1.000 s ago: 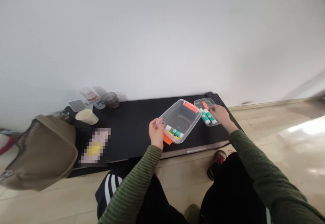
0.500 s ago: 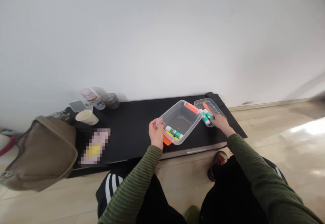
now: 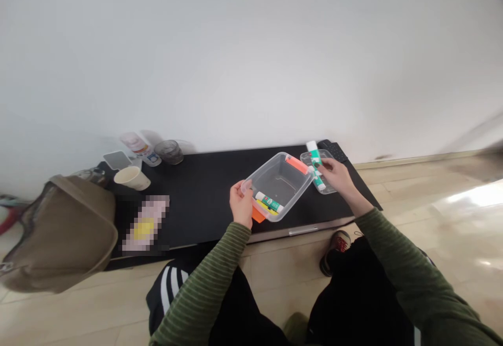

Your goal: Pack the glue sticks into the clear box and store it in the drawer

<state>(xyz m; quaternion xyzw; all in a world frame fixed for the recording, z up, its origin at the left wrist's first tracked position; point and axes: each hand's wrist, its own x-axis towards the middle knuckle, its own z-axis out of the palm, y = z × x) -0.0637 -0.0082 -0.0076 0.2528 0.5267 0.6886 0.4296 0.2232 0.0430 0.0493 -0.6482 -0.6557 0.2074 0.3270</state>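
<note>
My left hand [image 3: 241,203] grips the near left rim of a clear plastic box [image 3: 281,181] with orange latches, which tilts toward me. Inside it lie a green-and-white glue stick [image 3: 269,202] and a yellow item [image 3: 266,208] too small to name. Between the fingers of my right hand [image 3: 335,176] a second glue stick [image 3: 313,152] is held up, its white end pointing away from me. Below it the clear lid [image 3: 328,188] rests on the black table, with another glue stick [image 3: 319,182] on it, partly hidden by the box rim.
A black keypad-like object [image 3: 335,151] lies at the table's back right. On the left stand a paper cup [image 3: 132,178], a spray can [image 3: 143,149] and a dark glass [image 3: 168,152]. A brown bag [image 3: 63,231] sits at the left end; a blurred-out pink item [image 3: 147,223] lies beside it.
My right hand has lifted one glue stick off the lid, raising it slightly and to the left. My left hand keeps its hold on the box.
</note>
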